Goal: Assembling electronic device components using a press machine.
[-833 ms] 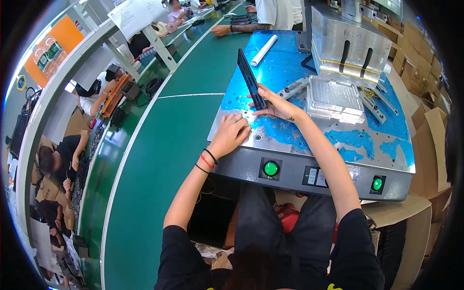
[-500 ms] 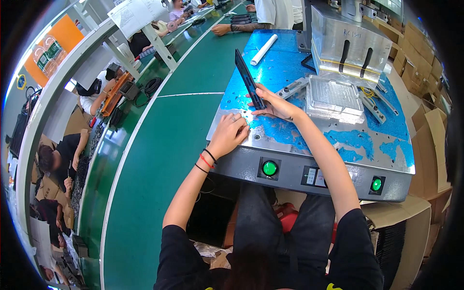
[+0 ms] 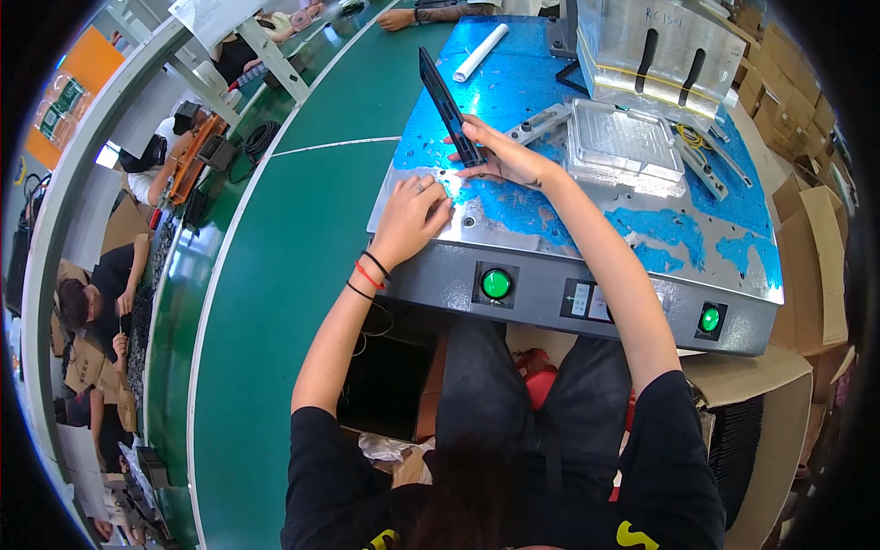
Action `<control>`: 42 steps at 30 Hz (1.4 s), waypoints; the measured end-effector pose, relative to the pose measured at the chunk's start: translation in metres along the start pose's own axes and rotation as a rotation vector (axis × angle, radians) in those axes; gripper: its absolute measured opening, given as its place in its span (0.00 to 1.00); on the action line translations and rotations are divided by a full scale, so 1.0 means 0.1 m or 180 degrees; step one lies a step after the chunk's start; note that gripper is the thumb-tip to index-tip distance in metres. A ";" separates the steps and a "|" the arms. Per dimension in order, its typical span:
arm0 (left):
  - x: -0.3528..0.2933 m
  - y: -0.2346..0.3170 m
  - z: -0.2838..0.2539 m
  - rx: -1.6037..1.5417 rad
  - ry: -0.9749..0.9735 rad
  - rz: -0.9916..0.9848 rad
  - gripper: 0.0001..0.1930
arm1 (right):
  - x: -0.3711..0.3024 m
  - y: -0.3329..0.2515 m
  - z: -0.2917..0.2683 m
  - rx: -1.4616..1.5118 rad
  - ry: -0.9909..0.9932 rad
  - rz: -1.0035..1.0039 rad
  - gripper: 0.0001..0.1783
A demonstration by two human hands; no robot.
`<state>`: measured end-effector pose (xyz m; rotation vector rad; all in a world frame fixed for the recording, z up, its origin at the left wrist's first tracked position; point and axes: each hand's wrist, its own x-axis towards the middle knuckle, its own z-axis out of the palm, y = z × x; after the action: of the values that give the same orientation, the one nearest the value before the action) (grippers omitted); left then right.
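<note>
My right hand (image 3: 504, 158) grips a thin, flat black rectangular panel (image 3: 447, 103) by its lower end. The panel stands almost on edge, tilted, with its narrow side toward me. Just left of its lower end, my left hand (image 3: 412, 215) is at the near left corner of the metal worktop (image 3: 513, 220), fingers curled in. Whatever its fingertips may hold is hidden. Torn blue film covers much of the worktop. Beyond my right hand lies a metal bar (image 3: 539, 123), beside a stack of clear plastic trays (image 3: 625, 142).
A large metal block (image 3: 655, 60) stands behind the trays. A white tube (image 3: 481, 52) lies at the far left of the worktop. Green buttons (image 3: 496, 284) sit on the front edge. Left runs a green conveyor belt (image 3: 275, 247); cardboard boxes (image 3: 811, 266) stand right. Other people work nearby.
The whole view has shifted a little, so the worktop sits higher and further left. The panel stays in my right hand, and my left hand keeps its curled pose beside it.
</note>
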<state>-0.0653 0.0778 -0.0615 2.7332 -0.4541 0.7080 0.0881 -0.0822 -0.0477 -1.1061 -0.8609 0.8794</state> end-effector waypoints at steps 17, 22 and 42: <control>0.00 0.00 0.01 0.0024 0.0018 -0.0004 0.06 | 0.00 0.01 0.01 -0.0071 0.0069 0.0017 0.50; 0.01 -0.04 -0.02 -0.0444 -0.0071 -0.0245 0.08 | -0.02 0.00 0.03 -0.0079 0.0021 -0.0004 0.48; 0.05 -0.07 -0.21 -0.2172 -0.0635 -0.0651 0.10 | -0.02 -0.01 0.02 -0.0103 -0.0024 -0.0006 0.47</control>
<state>-0.0678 0.0899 -0.0430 2.1580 -0.3638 0.1721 0.0853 -0.0835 -0.0466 -1.1306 -0.8849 0.8711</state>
